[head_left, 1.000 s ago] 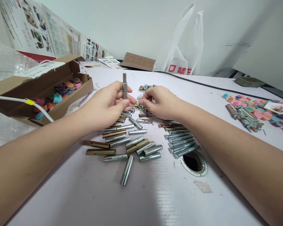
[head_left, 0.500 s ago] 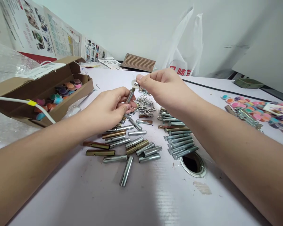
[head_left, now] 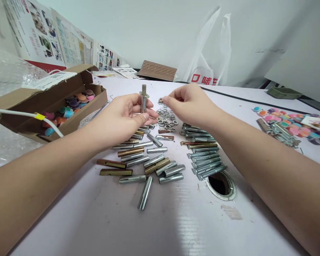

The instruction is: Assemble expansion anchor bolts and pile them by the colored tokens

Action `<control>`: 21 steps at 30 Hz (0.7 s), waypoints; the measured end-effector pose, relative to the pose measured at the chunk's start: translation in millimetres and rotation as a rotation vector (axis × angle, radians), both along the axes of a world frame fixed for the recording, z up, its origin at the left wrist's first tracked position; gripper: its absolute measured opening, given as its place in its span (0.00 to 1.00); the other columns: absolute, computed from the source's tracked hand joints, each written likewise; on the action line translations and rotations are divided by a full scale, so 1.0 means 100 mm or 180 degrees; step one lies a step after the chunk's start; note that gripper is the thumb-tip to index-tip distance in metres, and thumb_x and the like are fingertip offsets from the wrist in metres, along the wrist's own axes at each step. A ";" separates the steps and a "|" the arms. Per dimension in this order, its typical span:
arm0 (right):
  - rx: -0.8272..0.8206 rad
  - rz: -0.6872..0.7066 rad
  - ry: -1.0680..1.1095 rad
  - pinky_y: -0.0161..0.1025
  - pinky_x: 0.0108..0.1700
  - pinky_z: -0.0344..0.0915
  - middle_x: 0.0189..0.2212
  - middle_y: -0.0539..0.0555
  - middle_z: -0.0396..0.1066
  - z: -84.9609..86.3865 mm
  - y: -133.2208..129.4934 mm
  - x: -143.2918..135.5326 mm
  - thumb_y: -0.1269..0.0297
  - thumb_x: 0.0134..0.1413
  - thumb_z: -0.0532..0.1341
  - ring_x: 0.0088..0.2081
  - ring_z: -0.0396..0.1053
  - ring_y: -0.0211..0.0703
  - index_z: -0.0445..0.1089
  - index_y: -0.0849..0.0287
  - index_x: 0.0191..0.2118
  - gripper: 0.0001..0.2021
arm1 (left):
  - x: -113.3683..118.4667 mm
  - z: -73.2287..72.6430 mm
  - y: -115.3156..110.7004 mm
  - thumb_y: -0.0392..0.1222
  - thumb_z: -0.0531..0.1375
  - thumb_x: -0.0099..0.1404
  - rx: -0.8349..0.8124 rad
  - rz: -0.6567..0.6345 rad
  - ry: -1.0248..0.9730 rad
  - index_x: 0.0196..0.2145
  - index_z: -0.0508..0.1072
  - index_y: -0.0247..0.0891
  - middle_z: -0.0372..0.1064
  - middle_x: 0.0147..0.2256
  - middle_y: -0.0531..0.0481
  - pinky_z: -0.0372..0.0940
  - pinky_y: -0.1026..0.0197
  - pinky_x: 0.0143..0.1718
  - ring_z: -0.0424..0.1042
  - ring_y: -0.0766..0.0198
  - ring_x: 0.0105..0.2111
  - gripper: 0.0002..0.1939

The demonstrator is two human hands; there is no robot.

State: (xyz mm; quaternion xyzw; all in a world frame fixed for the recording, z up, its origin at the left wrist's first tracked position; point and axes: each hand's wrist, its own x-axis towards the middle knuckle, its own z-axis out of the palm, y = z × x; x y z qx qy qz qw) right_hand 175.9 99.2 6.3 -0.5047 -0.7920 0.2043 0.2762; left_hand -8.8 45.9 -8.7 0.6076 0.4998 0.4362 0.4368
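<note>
Upright in my left hand (head_left: 130, 115) is a metal bolt assembly (head_left: 143, 99), a sleeve with a flat washer around it and a threaded end on top. My right hand (head_left: 188, 106) is to the right, its thumb and fingertips together beside a few nuts (head_left: 160, 101); whether they grip anything is too small to tell. Small ring washers (head_left: 167, 119) lie between the hands. Silver and brass-coloured sleeves (head_left: 157, 165) are spread nearer, and a row of bolts (head_left: 206, 160) lies below my right hand.
An open cardboard box (head_left: 96, 101) with coloured caps stands at left, a white cable crossing it. A round hole (head_left: 221, 186) is beside the bolts. More coloured caps (head_left: 290, 124) lie at right. A plastic bag (head_left: 208, 64) stands at the back.
The flat washer that my right hand was holding at the bolt's tip now sits around the bolt. My right hand has come away from it, down toward the nuts. The bolt is now more upright.
</note>
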 end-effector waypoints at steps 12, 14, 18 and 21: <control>-0.0156 0.0356 -0.0832 0.41 0.34 0.59 0.34 0.57 0.76 -0.25 0.07 -0.04 0.55 0.57 0.62 0.30 0.67 0.42 0.76 0.59 0.39 0.12 | 0.05 0.14 -0.05 0.25 0.63 0.57 -0.0588 0.0375 -0.0793 0.38 0.70 0.32 0.78 0.34 0.44 0.72 0.57 0.56 0.81 0.62 0.38 0.11; -0.0094 0.0371 -0.0818 0.41 0.34 0.59 0.35 0.57 0.77 -0.28 0.09 -0.06 0.56 0.57 0.62 0.31 0.67 0.42 0.76 0.59 0.37 0.12 | 0.04 0.15 -0.05 0.27 0.64 0.57 -0.0634 0.0363 -0.0877 0.37 0.71 0.32 0.78 0.35 0.44 0.72 0.56 0.57 0.80 0.61 0.39 0.10; -0.0174 0.0339 -0.0781 0.40 0.34 0.59 0.30 0.55 0.76 -0.25 0.10 -0.05 0.60 0.54 0.63 0.30 0.67 0.42 0.74 0.59 0.31 0.08 | 0.01 0.17 -0.06 0.34 0.62 0.61 -0.0426 0.0190 -0.1277 0.31 0.71 0.32 0.75 0.42 0.41 0.74 0.51 0.55 0.78 0.54 0.45 0.03; -0.0271 0.0315 -0.0726 0.41 0.35 0.59 0.26 0.55 0.74 -0.19 0.11 -0.02 0.62 0.54 0.62 0.30 0.67 0.43 0.75 0.59 0.29 0.08 | -0.01 0.18 -0.05 0.46 0.57 0.67 -0.0496 0.0143 -0.1341 0.34 0.71 0.35 0.75 0.43 0.40 0.75 0.47 0.53 0.78 0.50 0.45 0.11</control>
